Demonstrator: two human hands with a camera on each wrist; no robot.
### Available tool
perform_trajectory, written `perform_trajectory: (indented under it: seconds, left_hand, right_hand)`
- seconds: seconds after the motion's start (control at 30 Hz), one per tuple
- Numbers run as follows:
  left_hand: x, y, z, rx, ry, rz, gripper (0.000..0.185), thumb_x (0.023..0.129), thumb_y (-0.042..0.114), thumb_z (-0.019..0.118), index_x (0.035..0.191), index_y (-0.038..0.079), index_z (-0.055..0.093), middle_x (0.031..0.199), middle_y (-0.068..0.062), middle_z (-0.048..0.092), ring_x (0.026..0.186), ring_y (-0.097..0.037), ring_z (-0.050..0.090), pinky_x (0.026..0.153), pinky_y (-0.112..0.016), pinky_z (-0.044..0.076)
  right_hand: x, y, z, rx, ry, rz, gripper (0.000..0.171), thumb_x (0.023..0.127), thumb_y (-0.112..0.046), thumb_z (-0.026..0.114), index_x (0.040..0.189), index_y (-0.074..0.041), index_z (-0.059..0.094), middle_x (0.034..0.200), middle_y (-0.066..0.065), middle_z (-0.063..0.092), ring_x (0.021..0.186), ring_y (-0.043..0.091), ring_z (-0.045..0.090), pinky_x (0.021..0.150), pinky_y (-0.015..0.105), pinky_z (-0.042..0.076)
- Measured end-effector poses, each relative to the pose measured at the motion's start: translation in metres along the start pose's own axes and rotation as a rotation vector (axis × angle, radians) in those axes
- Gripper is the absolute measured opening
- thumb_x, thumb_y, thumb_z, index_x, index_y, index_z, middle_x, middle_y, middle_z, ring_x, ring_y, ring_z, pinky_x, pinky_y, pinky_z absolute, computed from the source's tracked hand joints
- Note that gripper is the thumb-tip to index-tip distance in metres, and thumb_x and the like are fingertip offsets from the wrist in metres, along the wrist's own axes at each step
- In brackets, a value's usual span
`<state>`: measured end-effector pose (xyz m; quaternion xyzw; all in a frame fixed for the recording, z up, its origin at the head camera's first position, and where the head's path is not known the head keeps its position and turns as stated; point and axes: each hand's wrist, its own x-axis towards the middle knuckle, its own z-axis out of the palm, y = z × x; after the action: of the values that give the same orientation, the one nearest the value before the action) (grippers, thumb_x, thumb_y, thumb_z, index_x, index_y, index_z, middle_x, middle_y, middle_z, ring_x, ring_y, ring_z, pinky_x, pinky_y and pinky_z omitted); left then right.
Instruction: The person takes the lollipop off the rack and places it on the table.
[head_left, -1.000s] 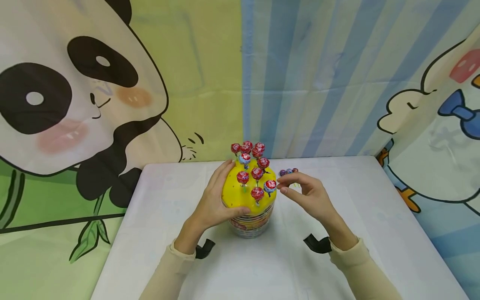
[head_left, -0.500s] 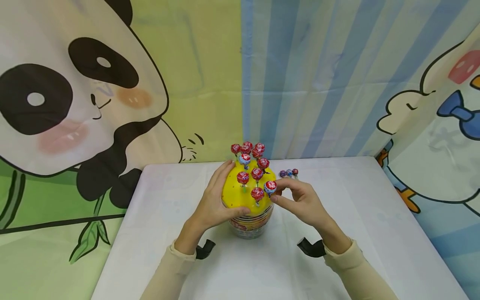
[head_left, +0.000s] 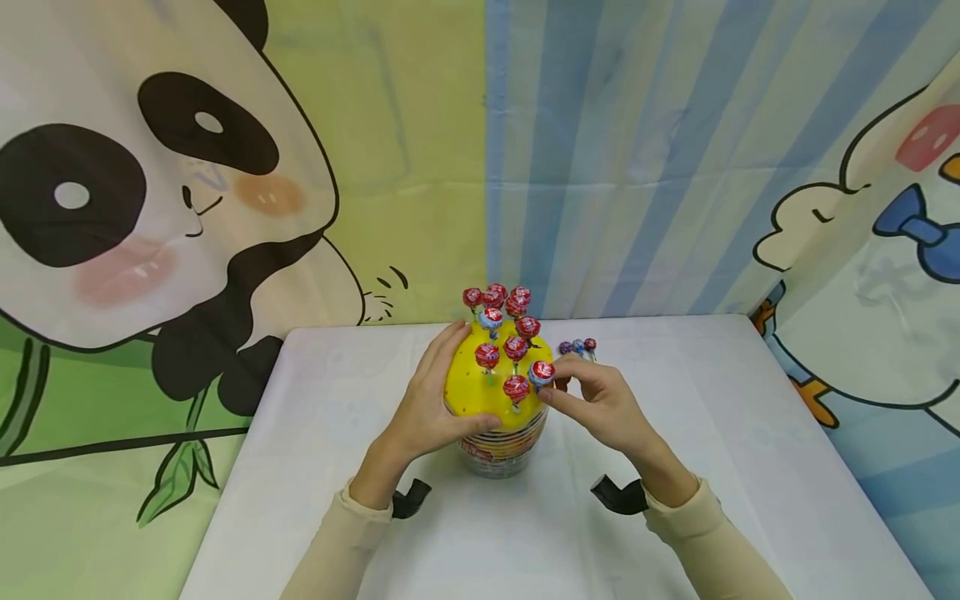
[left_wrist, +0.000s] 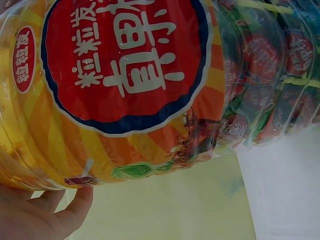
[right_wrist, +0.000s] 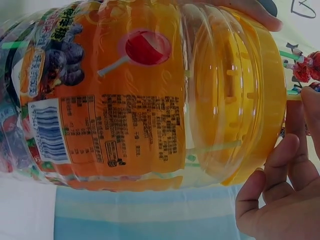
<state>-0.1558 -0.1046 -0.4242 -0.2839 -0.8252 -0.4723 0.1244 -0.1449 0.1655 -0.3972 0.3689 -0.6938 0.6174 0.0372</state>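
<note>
A clear candy jar (head_left: 498, 457) with an orange label (left_wrist: 130, 155) and a yellow lid (head_left: 467, 390) stands on the table. Several red-wrapped lollipops (head_left: 487, 356) stick up out of holes in the lid. My left hand (head_left: 429, 408) grips the lid from the left, thumb at the front and fingers round the far side. At the lid's right edge, my right hand (head_left: 606, 408) pinches a red-and-blue lollipop (head_left: 541, 372) by its stick, just under the candy. In the right wrist view, the pinching fingertips (right_wrist: 309, 107) are right by the lid's top, and the candy is mostly hidden.
A few loose lollipops (head_left: 577, 345) lie on the white table (head_left: 675, 358) behind my right hand. Printed cloths with a panda (head_left: 172, 167) and blue stripes (head_left: 637, 167) hang at the back. Black straps (head_left: 619, 495) stick out from both wrists.
My right hand has moved left and closed its thumb and finger on the red-and-blue lollipop, which has since risen very slightly. The left hand and the jar stay in place.
</note>
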Motion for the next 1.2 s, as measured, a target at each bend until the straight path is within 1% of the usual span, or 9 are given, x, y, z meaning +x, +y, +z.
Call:
perform_trajectory:
  seconds: [0.23, 0.43, 0.57, 0.67, 0.77, 0.83, 0.97, 1.1, 1.2]
  left_hand:
    - [-0.001, 0.000, 0.000, 0.000, 0.003, -0.003, 0.112, 0.072, 0.072, 0.075, 0.159, 0.024, 0.025, 0.163, 0.006, 0.020, 0.143, -0.020, 0.029, 0.104, -0.049, 0.044]
    - [-0.001, 0.000, 0.000, 0.000, 0.005, -0.003, 0.112, 0.071, 0.071, 0.076, 0.159, 0.025, 0.025, 0.163, 0.007, 0.020, 0.144, -0.020, 0.028, 0.104, -0.049, 0.044]
    - [-0.001, 0.000, 0.000, 0.000, 0.005, -0.001, 0.112, 0.071, 0.072, 0.076, 0.159, 0.025, 0.026, 0.163, 0.006, 0.020, 0.144, -0.020, 0.027, 0.104, -0.049, 0.043]
    - [-0.001, 0.000, 0.000, -0.003, 0.002, -0.003, 0.111, 0.071, 0.070, 0.077, 0.159, 0.024, 0.026, 0.163, 0.005, 0.020, 0.144, -0.020, 0.027, 0.104, -0.050, 0.043]
    - [-0.001, -0.001, 0.000, -0.007, 0.001, -0.008, 0.111, 0.071, 0.068, 0.078, 0.159, 0.024, 0.026, 0.163, 0.004, 0.020, 0.144, -0.020, 0.027, 0.104, -0.050, 0.043]
    - [-0.001, -0.001, 0.000, -0.003, 0.000, -0.011, 0.111, 0.071, 0.067, 0.079, 0.159, 0.026, 0.026, 0.163, 0.003, 0.021, 0.144, -0.021, 0.027, 0.104, -0.050, 0.044]
    - [-0.001, -0.001, 0.001, 0.005, -0.006, -0.020, 0.110, 0.071, 0.066, 0.080, 0.159, 0.029, 0.025, 0.163, 0.004, 0.020, 0.144, -0.020, 0.027, 0.104, -0.050, 0.043]
    - [-0.001, -0.001, 0.001, 0.007, -0.006, -0.020, 0.110, 0.071, 0.065, 0.080, 0.159, 0.029, 0.025, 0.163, 0.004, 0.020, 0.145, -0.020, 0.026, 0.105, -0.050, 0.042]
    - [-0.001, -0.001, 0.001, 0.006, -0.008, -0.021, 0.110, 0.071, 0.065, 0.080, 0.159, 0.029, 0.024, 0.163, 0.005, 0.019, 0.145, -0.020, 0.026, 0.106, -0.051, 0.041]
  right_hand:
    - [0.002, -0.001, 0.001, 0.000, 0.014, -0.022, 0.019, 0.091, 0.008, 0.067, 0.107, -0.003, 0.070, 0.099, 0.009, 0.063, 0.090, 0.022, 0.050, 0.079, 0.030, 0.046]
    - [0.009, -0.010, -0.001, -0.019, 0.047, -0.032, 0.017, 0.091, 0.006, 0.068, 0.105, -0.003, 0.070, 0.095, 0.008, 0.063, 0.091, 0.023, 0.051, 0.081, 0.030, 0.046]
    - [0.012, -0.011, -0.007, -0.032, 0.072, -0.055, 0.016, 0.091, 0.008, 0.068, 0.104, 0.000, 0.069, 0.097, 0.009, 0.065, 0.091, 0.023, 0.052, 0.081, 0.029, 0.047]
    - [0.012, -0.005, -0.015, -0.045, 0.103, -0.049, 0.015, 0.091, 0.009, 0.067, 0.105, 0.004, 0.068, 0.099, 0.012, 0.067, 0.090, 0.023, 0.055, 0.081, 0.028, 0.050]
    - [0.011, 0.006, -0.026, -0.068, 0.151, -0.001, 0.016, 0.091, 0.009, 0.067, 0.107, 0.005, 0.069, 0.101, 0.016, 0.068, 0.090, 0.024, 0.058, 0.081, 0.028, 0.052]
    - [0.010, 0.017, -0.035, -0.101, 0.196, 0.047, 0.016, 0.091, 0.008, 0.067, 0.107, 0.006, 0.069, 0.099, 0.017, 0.067, 0.087, 0.022, 0.059, 0.078, 0.027, 0.052]
    - [0.004, 0.042, -0.056, -0.184, 0.289, 0.190, 0.015, 0.093, 0.003, 0.068, 0.108, 0.004, 0.070, 0.097, 0.012, 0.068, 0.085, 0.015, 0.061, 0.076, 0.023, 0.051]
    - [0.002, 0.053, -0.070, -0.187, 0.346, 0.322, 0.021, 0.094, 0.000, 0.067, 0.112, 0.011, 0.066, 0.098, 0.014, 0.068, 0.088, 0.010, 0.064, 0.080, 0.019, 0.052]
    - [0.000, 0.062, -0.079, -0.203, 0.377, 0.385, 0.026, 0.094, 0.000, 0.067, 0.115, 0.015, 0.063, 0.098, 0.015, 0.068, 0.088, 0.008, 0.063, 0.078, 0.017, 0.051]
